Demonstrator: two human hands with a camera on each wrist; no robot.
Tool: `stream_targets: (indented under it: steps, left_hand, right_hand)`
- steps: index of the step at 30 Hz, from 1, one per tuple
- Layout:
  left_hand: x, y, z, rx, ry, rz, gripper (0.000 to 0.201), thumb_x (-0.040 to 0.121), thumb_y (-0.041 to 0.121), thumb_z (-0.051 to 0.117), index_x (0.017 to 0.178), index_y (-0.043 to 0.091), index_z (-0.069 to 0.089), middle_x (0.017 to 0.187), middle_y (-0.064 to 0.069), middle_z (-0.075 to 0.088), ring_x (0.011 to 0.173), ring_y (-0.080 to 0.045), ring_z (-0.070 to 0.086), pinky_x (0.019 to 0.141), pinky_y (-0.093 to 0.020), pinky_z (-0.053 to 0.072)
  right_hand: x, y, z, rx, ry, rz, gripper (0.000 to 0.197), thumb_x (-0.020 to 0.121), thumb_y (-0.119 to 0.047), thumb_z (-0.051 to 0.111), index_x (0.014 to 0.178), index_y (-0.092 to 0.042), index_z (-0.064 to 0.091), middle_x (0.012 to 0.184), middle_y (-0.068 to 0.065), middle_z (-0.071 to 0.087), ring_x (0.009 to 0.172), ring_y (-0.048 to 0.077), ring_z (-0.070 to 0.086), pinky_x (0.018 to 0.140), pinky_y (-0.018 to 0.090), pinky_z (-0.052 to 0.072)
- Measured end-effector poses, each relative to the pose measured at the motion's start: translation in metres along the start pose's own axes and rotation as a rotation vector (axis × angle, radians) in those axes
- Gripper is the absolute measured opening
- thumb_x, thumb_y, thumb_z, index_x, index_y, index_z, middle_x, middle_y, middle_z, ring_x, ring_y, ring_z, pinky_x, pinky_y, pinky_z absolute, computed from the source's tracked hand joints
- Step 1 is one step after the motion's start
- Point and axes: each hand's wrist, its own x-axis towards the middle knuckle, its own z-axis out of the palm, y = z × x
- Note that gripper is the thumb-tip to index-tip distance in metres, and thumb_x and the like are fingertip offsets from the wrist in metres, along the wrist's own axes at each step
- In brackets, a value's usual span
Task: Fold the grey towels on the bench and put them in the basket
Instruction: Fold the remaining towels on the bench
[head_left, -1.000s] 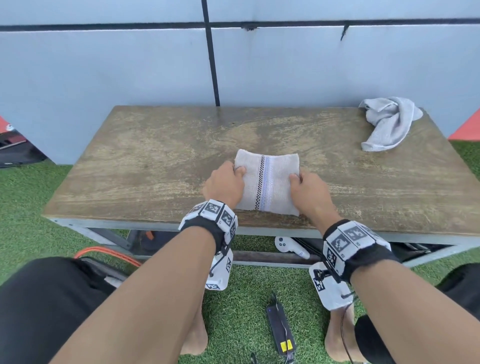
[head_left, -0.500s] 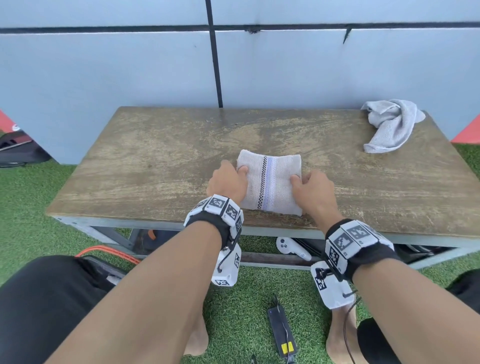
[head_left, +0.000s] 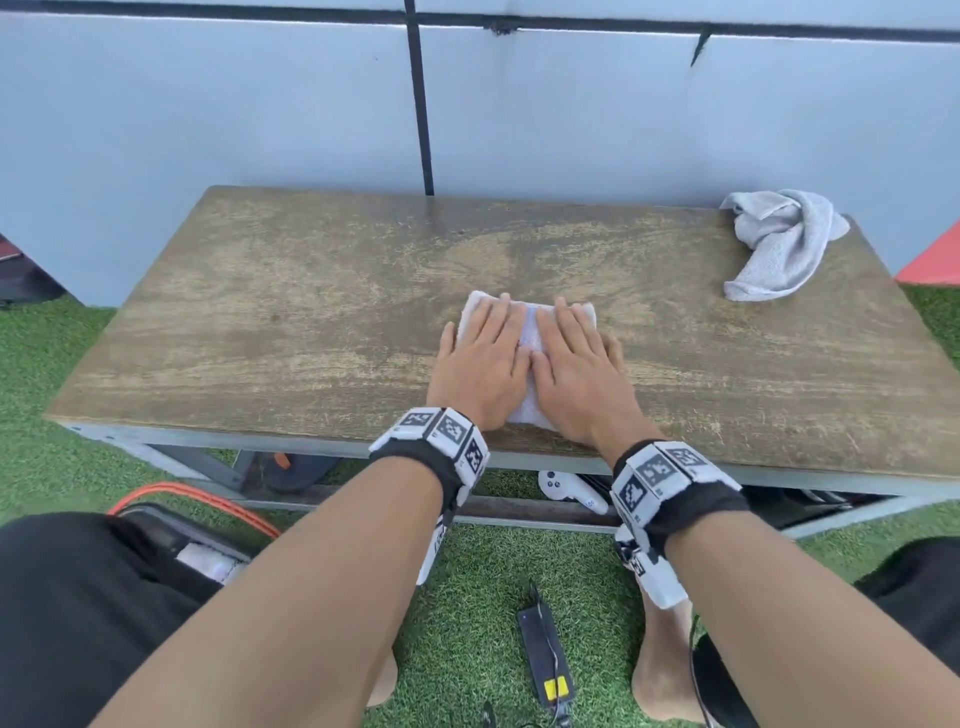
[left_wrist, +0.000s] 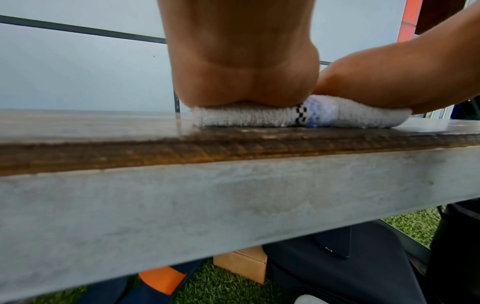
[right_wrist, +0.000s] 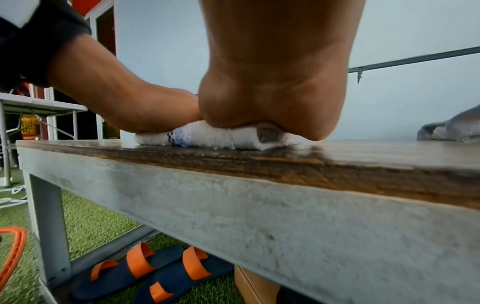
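A big wooden bench (head_left: 311, 322) fills the middle of the head view, with a pale wall behind it and green grass (head_left: 467, 613) along the bottom. In the upper right of the frame a grey towel (head_left: 779, 244) lies in a loose, bunched heap near the far corner of the bench, well apart from the hands. In the middle of the frame, close to the near edge of the bench, sits a small folded towel (head_left: 530, 332) with a thin checked line and a blue stripe. The left hand (head_left: 480, 364) and the right hand (head_left: 574, 369) lie flat on top of it, side by side and almost touching. The fingers (head_left: 498, 317) are straight and close together, and they press down; they do not grab anything. From the wrist views the heels of both palms squash the folded towel flat against the wood. This looks like the end of folding this one, the pressing step. Next, the hands would need to pick up the folded towel without letting it fall open and carry it to the basket. No basket can be clearly made out here, so where it stands cannot be told. The bunched towel is not folded yet.
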Motion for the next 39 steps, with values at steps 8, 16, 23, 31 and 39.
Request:
stream_targets:
  steps: [8,16,23,31,39]
  left_hand:
    - [0.007,-0.006,-0.006,-0.072,-0.025,-0.006,0.056,0.107,0.041,0.016,0.161,0.026,0.009,0.168,0.010,0.001,0.154,-0.007,-0.005,0.124,-0.051,0.002]
    - [0.007,-0.021,-0.016,0.065,-0.041,-0.096,0.058,0.104,0.055,0.011,0.159,0.037,0.006,0.168,0.010,0.000,0.155,-0.023,-0.007,0.122,-0.057,-0.004]
    - [-0.005,-0.017,-0.035,0.190,0.059,-0.234,0.066,0.104,0.049,0.025,0.160,0.015,0.013,0.168,-0.013,-0.001,0.155,-0.029,-0.007,0.122,-0.058,0.007]
    - [-0.058,-0.001,-0.010,-0.145,0.156,-0.590,0.112,0.084,0.082,0.039,0.153,-0.004,0.019,0.164,-0.024,0.008,0.154,-0.033,0.006,0.125,-0.046,0.008]
    - [-0.046,0.001,-0.053,-0.575,0.114,-0.477,0.016,0.080,0.023,0.067,0.079,0.010,0.060,0.098,-0.015,0.069,0.087,-0.029,0.065,0.071,-0.038,0.054]
  right_hand:
    - [0.007,-0.006,-0.004,-0.030,-0.013,0.056,0.060,0.105,-0.043,0.013,0.161,-0.027,0.001,0.169,-0.007,-0.009,0.153,0.008,-0.016,0.123,0.054,-0.006]
    - [0.005,-0.017,-0.013,-0.189,-0.055,0.098,0.066,0.102,-0.049,0.012,0.161,-0.019,0.006,0.168,0.004,0.007,0.155,0.022,0.000,0.123,0.053,-0.005]
    - [-0.024,-0.047,-0.015,-0.416,0.052,0.127,0.071,0.100,-0.055,0.020,0.133,0.001,0.049,0.128,0.019,0.047,0.118,0.034,0.043,0.106,0.047,0.035]
    - [-0.037,-0.042,-0.010,-0.341,0.033,0.118,0.077,0.100,-0.059,0.019,0.143,0.003,0.036,0.134,0.018,0.042,0.121,0.033,0.039,0.106,0.048,0.036]
    - [-0.043,-0.040,-0.009,-0.048,-0.161,0.192,0.084,0.099,-0.067,0.015,0.160,-0.013,-0.005,0.164,0.020,0.006,0.152,0.038,0.000,0.119,0.062,-0.005]
